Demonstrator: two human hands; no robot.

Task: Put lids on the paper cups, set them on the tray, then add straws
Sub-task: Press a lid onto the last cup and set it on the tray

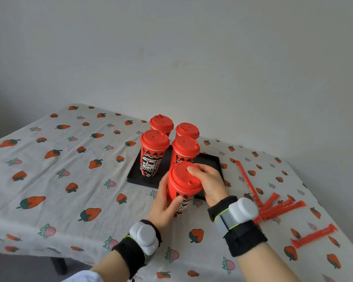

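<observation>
Paper cup (174, 190) tipped toward camera, left hand (163, 208), right hand (210, 184) gripping

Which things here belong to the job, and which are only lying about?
Job: held cup, its lid, left hand, right hand, four lidded cups, black tray, wrapped straws.
Lying about: strawberry tablecloth, wrist bands.

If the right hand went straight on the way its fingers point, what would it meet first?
Probably the near-right lidded cup on the tray. The right hand, gripping the held cup's lid, points forward-left at it; the gap is unclear.
</observation>
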